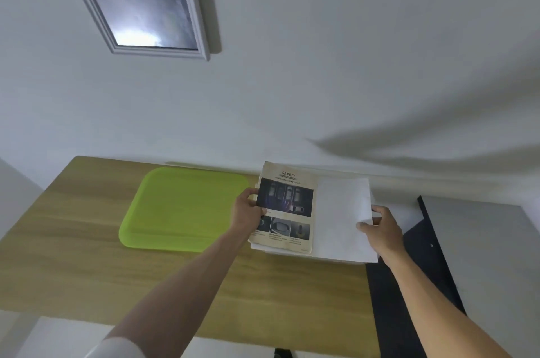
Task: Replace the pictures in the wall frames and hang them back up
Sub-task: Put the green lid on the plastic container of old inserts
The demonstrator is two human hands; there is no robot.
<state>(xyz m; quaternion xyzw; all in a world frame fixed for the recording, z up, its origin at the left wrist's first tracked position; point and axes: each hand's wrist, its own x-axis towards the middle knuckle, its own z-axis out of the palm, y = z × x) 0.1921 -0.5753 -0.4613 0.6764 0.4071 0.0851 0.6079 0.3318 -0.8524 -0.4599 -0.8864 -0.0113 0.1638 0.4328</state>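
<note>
We have the printed sheet [285,208] on the worktop [73,240], at three o'clock from the green tray [181,208]. Our left hand [247,213] pinches its left edge; our right hand [380,226] pinches the white paper [342,217] beside it. We should lift each sheet flat, without creasing. The wall frame [140,4] hangs at eleven o'clock.

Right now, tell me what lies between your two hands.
In the head view, the left hand and right hand grip opposite edges of a paper stack: the SAFETY printed page beside a blank white sheet.
</note>
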